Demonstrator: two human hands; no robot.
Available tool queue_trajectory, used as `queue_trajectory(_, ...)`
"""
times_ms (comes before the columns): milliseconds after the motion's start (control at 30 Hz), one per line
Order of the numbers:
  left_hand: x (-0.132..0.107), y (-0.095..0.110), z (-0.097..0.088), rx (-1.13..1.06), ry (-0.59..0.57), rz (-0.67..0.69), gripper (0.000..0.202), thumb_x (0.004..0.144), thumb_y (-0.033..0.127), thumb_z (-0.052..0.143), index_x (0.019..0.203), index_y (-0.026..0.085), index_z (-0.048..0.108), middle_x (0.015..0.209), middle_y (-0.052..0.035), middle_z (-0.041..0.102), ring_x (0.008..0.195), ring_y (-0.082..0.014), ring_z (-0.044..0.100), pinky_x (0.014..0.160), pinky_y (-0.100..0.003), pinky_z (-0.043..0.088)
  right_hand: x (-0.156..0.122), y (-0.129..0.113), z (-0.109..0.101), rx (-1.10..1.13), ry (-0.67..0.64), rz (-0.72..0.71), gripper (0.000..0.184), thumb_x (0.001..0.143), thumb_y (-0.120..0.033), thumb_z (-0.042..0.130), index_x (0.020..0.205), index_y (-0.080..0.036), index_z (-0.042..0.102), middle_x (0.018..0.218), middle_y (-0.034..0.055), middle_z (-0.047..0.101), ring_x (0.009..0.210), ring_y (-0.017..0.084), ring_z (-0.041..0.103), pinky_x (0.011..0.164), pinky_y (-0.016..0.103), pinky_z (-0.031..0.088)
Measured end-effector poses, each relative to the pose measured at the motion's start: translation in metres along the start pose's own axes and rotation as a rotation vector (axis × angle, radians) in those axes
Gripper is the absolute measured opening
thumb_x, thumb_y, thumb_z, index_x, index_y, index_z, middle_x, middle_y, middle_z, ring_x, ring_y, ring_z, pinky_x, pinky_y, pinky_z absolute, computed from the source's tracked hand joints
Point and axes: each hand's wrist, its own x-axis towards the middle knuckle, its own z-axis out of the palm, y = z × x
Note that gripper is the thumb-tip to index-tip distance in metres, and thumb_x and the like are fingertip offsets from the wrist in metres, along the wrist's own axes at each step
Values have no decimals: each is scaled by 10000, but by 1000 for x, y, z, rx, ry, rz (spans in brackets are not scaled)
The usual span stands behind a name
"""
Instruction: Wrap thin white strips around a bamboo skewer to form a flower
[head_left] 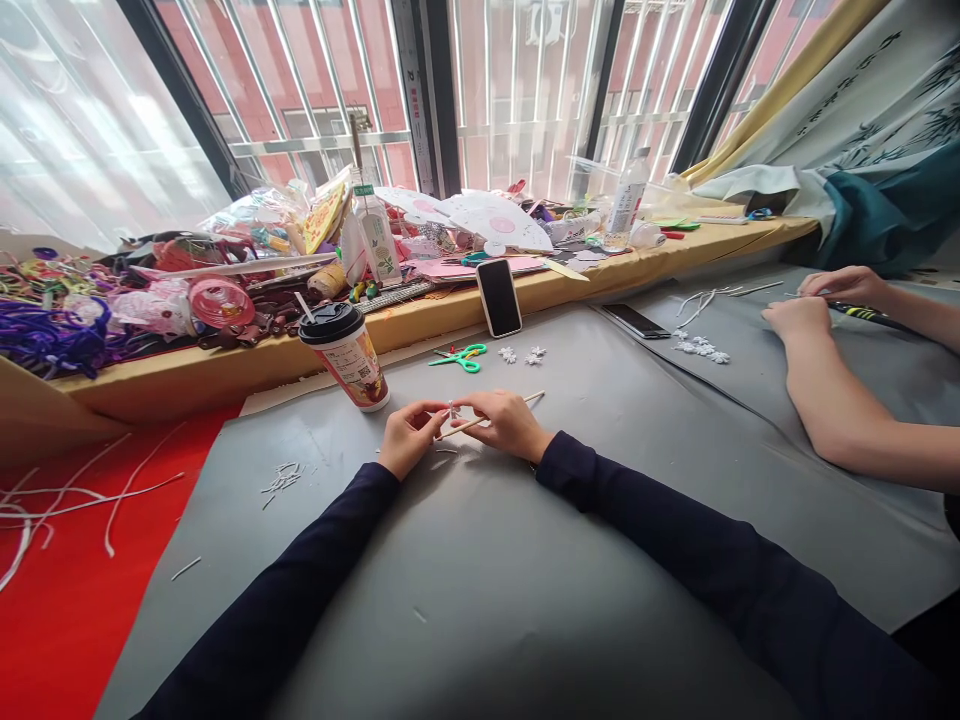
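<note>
My left hand (407,436) and my right hand (504,422) meet over the grey sheet (480,560), both in dark blue sleeves. My right hand is closed around a thin wooden stick (534,398) that points right and away. My left hand pinches a tiny white paper piece (453,410) at the stick's near end. Two small white paper flowers (521,355) lie beyond my hands, next to green scissors (461,357).
A lidded drink cup (346,355) stands to the left. A black phone (499,297) leans on the cluttered wooden sill (225,365). Another person's bare arms (832,400) work at the right beside more paper flowers (701,347). White scraps (281,478) and red cloth (60,580) lie left.
</note>
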Motion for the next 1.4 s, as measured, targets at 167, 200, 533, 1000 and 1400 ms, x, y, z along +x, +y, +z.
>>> queue_trajectory(167, 2, 2, -1, -101, -32, -110, 312, 694, 393, 612, 860, 128, 618, 592, -8, 583, 479, -84, 502, 448, -199, 398, 0, 5, -2, -24, 26, -44, 258, 872, -294, 404, 1031, -214, 589, 829, 22, 646, 648, 110, 514, 641, 240, 318)
queue_trajectory(200, 2, 3, 0, -132, -45, -130, 316, 689, 393, 616, 858, 126, 618, 602, -10, 586, 483, -84, 500, 451, -201, 398, 0, 6, -2, -31, 33, -60, 253, 869, -292, 412, 1029, -216, 592, 830, 23, 647, 645, 110, 513, 631, 240, 315)
queue_trajectory(533, -2, 12, 6, -513, -48, -332, 292, 633, 331, 682, 835, 123, 647, 679, -11, 564, 571, -66, 469, 485, -177, 357, 1, 6, -2, 4, 151, -111, 182, 852, -306, 474, 944, -229, 611, 773, -10, 651, 600, 82, 506, 605, 234, 310)
queue_trajectory(1000, -6, 22, 11, -516, 15, -160, 333, 698, 315, 621, 984, 146, 642, 726, -38, 571, 584, -85, 497, 453, -202, 376, 3, 0, -4, 203, 212, -5, 162, 812, -330, 530, 872, -203, 608, 669, -6, 608, 572, 93, 491, 621, 229, 356)
queue_trajectory(1400, -6, 15, 10, -265, 94, 121, 208, 716, 288, 619, 880, 172, 675, 761, -44, 612, 475, -83, 541, 394, -216, 404, 4, -3, -6, 249, 191, 25, 183, 823, -332, 504, 870, -206, 628, 637, -1, 578, 568, 98, 472, 615, 226, 372)
